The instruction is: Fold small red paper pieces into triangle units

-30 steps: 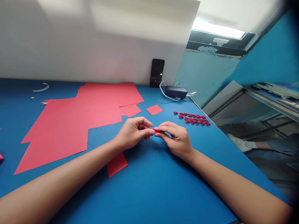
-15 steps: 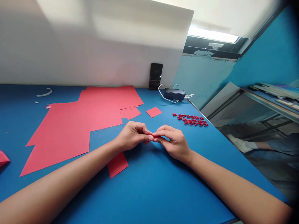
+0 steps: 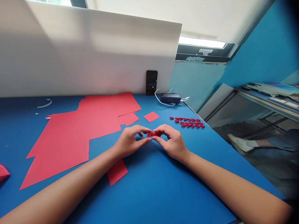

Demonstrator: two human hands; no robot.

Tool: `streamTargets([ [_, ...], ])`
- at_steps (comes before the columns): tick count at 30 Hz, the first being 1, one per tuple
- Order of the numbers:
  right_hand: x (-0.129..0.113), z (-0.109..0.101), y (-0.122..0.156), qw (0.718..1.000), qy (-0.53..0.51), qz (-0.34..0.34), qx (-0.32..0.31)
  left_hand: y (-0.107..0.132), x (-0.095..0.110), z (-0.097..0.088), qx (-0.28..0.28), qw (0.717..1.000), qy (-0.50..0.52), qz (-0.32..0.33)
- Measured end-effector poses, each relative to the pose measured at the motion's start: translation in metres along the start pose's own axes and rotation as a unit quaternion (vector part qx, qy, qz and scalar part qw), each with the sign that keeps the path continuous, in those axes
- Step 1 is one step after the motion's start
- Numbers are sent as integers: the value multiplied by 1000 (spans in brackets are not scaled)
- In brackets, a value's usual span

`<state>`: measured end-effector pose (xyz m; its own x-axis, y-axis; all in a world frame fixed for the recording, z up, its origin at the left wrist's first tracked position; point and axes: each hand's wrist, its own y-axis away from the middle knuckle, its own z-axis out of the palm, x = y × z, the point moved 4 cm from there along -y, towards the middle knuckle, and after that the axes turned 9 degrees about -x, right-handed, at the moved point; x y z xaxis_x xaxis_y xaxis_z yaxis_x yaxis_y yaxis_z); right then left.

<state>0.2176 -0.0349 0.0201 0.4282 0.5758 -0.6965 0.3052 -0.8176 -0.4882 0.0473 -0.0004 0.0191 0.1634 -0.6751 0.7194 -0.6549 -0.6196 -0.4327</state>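
Note:
Between my hands is a small folded red paper piece (image 3: 152, 134) with a pointed, triangular shape, held just above the blue table (image 3: 149, 199). My left hand (image 3: 130, 141) pinches its left side between thumb and fingertips. On the other side, my right hand (image 3: 172, 142) grips it with thumb and index finger, hiding part of it. A red paper square (image 3: 118, 172) lies partly under my left forearm, and another red square (image 3: 151, 117) rests beyond my hands. Small folded red triangles (image 3: 190, 123) sit in rows to the right.
Large red paper sheets (image 3: 70, 137) overlap on the left, beside smaller red pieces (image 3: 129, 119). A phone (image 3: 151, 82) leans on the white board (image 3: 105, 53), near a dark box (image 3: 171, 98) with a white cable. At right, a person's shoe (image 3: 239, 142) shows below a shelf.
My fingers have shifted on the folded paper, and more of its pointed shape now shows. My thumbs are lower and the fingers more spread. The view has tilted up slightly.

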Motion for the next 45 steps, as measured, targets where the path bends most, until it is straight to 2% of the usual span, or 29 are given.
streamTargets([
  [4, 1, 1, -1, 1000, -19, 0, -4, 0, -4, -1, 7, 1000, -4, -15],
  [7, 2, 4, -1, 999, -28, 5, -19, 0, -3, -1, 20, 1000, -20, 3],
  [14, 1, 8, -2, 999, 38, 17, -17, 2, -1, 3, 43, 991, -122, 35],
  [17, 4, 9, -2, 999, 35, 36, -20, 2, -1, 4, 41, 989, -139, 37],
  [22, 9, 8, -1, 998, 42, 47, -9, 3, -3, 6, 17, 991, -128, 31],
  [26, 6, 9, -1, 997, 72, 33, -10, 2, -6, 5, 21, 993, -119, 15],
  [38, 5, 10, 0, 998, 55, -19, -14, 3, -3, 6, -4, 994, -109, 17],
  [45, 2, 10, 1, 998, 58, -23, -10, 2, -2, 6, -11, 994, -108, 22],
])
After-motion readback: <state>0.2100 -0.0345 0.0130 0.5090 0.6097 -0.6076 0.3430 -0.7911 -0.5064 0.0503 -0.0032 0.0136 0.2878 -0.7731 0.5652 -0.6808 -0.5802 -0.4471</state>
